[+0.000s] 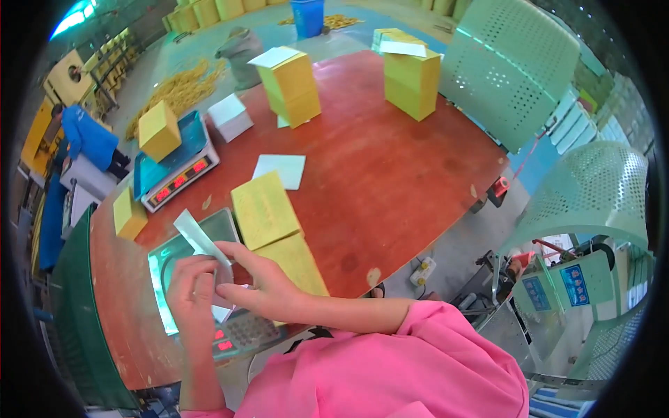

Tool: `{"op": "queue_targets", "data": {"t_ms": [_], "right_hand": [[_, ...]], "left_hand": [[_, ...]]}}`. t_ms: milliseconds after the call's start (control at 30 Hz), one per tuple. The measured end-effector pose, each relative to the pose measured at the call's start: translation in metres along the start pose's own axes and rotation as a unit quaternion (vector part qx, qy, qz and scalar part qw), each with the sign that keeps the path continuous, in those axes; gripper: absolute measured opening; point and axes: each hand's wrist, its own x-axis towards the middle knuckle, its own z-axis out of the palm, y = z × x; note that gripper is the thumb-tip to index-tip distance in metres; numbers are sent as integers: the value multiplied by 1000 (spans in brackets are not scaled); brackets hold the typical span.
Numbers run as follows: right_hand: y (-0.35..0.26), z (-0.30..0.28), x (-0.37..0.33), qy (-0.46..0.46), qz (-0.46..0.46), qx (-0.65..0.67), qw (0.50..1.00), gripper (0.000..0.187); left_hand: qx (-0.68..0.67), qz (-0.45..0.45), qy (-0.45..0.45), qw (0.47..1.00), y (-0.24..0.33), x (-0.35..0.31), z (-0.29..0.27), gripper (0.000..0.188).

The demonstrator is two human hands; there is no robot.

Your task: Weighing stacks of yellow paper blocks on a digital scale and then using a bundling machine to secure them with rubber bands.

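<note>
My left hand (pixel 192 296) and my right hand (pixel 263 284) meet over a flat scale. Both are closed, fingers bent, on a pale strip of paper (pixel 197 235) that sticks up to the upper left. Part of the strip is hidden by my fingers. Below them lies the scale's metal pan (pixel 159 282), and its keypad (pixel 252 330) with red digits shows beside my left wrist. A small white paper piece (pixel 221 311) shows under my hands. Next to my right hand lie yellow paper stacks (pixel 268 209), partly covered by my forearm.
A second scale (pixel 182 177) carries a yellow block (pixel 159 131). On the red table (pixel 362 202) stand taller yellow stacks (pixel 293 90), a white stack (pixel 230 117) and a white sheet (pixel 280 169). Perforated green metal guards (pixel 512 73) border the right. A person in blue (pixel 90 138) is far left.
</note>
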Motion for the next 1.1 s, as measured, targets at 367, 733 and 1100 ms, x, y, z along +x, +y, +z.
{"op": "queue_targets", "data": {"t_ms": [367,733,1100], "right_hand": [[-8,-361,-7,151,46,48,986,18],[-7,-678,-11,354,-105,115,922,11],[2,-694,-6,308,-96,165,932,22]], "left_hand": [[15,135,-289,948,80,196,215,24],[-280,-344,-173,879,51,444,512,48],[-288,-118,-119,943,37,528,571,18]]}}
